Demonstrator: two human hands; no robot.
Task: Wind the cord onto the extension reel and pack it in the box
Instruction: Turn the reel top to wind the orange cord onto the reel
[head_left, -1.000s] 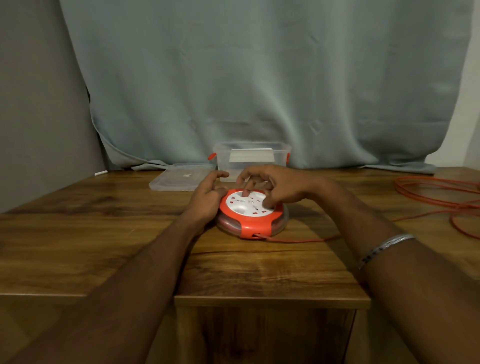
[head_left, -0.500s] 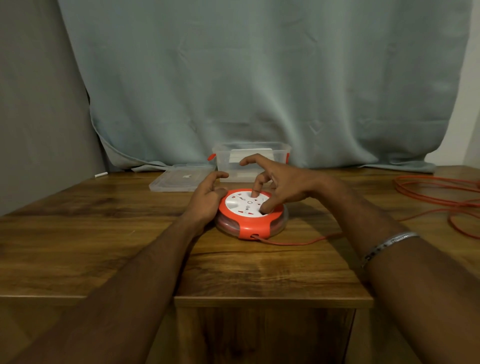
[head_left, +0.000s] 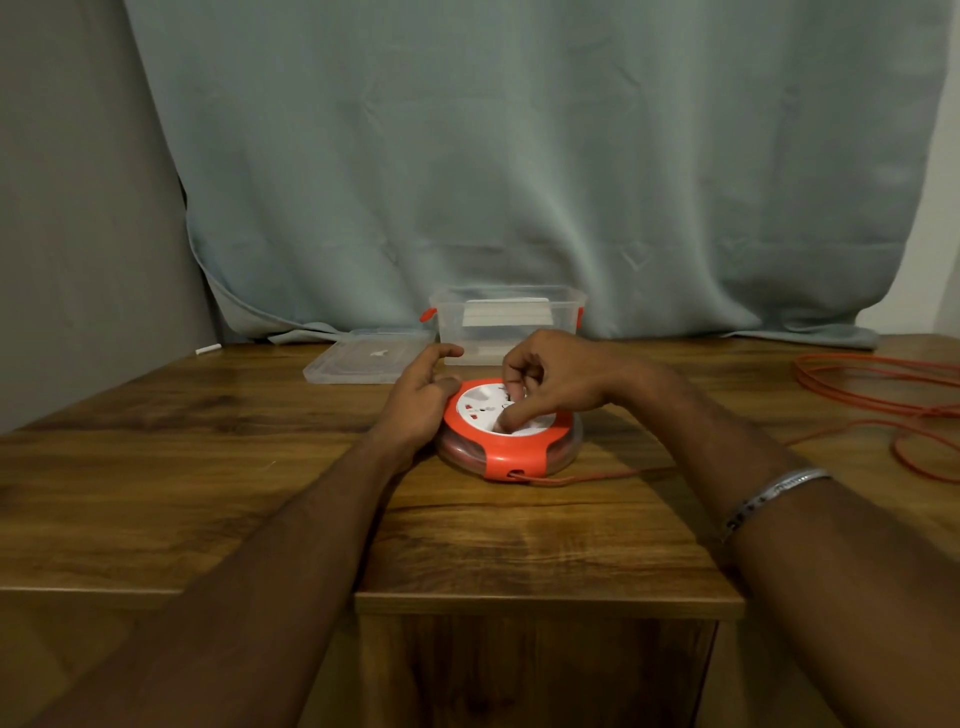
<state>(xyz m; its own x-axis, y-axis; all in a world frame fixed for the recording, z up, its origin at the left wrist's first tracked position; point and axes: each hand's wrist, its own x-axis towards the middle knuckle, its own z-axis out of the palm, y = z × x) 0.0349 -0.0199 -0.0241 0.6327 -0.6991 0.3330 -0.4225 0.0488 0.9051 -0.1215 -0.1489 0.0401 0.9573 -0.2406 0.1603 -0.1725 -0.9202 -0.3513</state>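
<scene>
Orange and white, the extension reel (head_left: 511, 432) lies flat on the wooden table (head_left: 156, 467), near its middle. Your left hand (head_left: 418, 402) cups the reel's left rim, fingers curved against the orange housing and the thumb lifted clear toward the box. Your right hand (head_left: 553, 382) sits over the white socket face with its fingers curled down; the fingertips press onto the face, though exactly what they catch on is hidden beneath the hand. A silver bracelet (head_left: 774, 493) rings your right wrist.

Some cord is visible wound inside the reel's clear lower ring. The orange cord (head_left: 597, 475) leaves a slot at the reel's near edge, runs right across the table, and joins loose loops lying well apart at the right edge.

Behind the reel stands the clear plastic box (head_left: 506, 322) with orange side clips, open at the top; something pale and flat shows through its wall, too unclear to name. Its clear lid (head_left: 366, 361) lies flat just beside it on the left. A grey-blue curtain (head_left: 519, 156) hangs behind.
</scene>
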